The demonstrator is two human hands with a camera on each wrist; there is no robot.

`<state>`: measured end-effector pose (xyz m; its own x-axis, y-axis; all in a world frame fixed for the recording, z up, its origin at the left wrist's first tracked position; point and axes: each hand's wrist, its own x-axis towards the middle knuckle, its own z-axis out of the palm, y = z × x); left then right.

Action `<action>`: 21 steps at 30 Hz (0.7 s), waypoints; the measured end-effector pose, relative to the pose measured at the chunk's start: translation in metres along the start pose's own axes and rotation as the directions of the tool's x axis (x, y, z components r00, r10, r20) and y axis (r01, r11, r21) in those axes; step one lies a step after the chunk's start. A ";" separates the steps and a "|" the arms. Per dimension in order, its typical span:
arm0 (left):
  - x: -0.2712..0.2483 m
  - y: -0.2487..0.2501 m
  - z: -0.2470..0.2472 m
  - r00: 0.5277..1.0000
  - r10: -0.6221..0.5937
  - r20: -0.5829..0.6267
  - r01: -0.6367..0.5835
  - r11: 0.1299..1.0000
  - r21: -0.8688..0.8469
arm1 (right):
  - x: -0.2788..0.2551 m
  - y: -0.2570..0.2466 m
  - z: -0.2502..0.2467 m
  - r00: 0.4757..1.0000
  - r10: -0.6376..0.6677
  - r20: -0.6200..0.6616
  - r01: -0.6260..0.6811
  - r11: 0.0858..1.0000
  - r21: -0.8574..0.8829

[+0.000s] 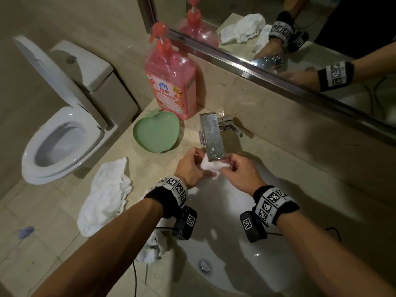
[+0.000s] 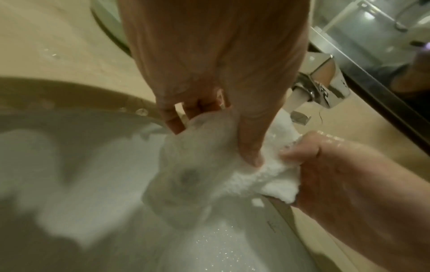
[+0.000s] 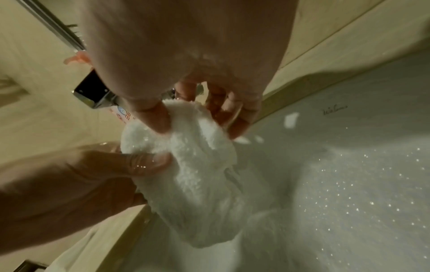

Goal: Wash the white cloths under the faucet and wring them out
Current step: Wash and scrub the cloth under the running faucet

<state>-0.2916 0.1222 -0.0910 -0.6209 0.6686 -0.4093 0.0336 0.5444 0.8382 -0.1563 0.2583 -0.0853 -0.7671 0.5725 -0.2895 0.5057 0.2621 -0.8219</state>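
Note:
Both my hands grip one wet white cloth [image 1: 211,166] bunched up just under the chrome faucet spout [image 1: 212,136], above the back of the white sink [image 1: 246,264]. My left hand [image 1: 192,166] pinches its left end with thumb and curled fingers [image 2: 177,119]; my right hand [image 1: 236,170] pinches the right end [image 3: 163,119]. The cloth [image 2: 267,180] hangs down from the hands towards the basin [image 3: 209,193]. A second white cloth [image 1: 105,196] lies crumpled on the counter to the left. A third cloth [image 1: 152,249] droops over the sink's left rim, partly hidden by my left arm.
A pink pump bottle of detergent [image 1: 171,86] and a green apple-shaped dish [image 1: 155,130] stand on the beige counter behind the left cloth. A mirror [image 1: 300,28] runs along the back wall. An open toilet [image 1: 60,133] is left of the counter. The drain [image 1: 204,265] sits near the basin's front.

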 end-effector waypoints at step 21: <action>0.020 0.002 -0.021 0.940 -0.021 0.342 -0.056 0.976 0.212 | 0.003 0.028 -0.020 0.969 0.096 0.226 -0.096 0.995 -0.010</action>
<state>-0.3200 0.1261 -0.0894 -0.3164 0.7900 -0.5252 0.2336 0.6014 0.7640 -0.1370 0.2827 -0.0997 -0.7843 0.4046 -0.4704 0.5812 0.2138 -0.7852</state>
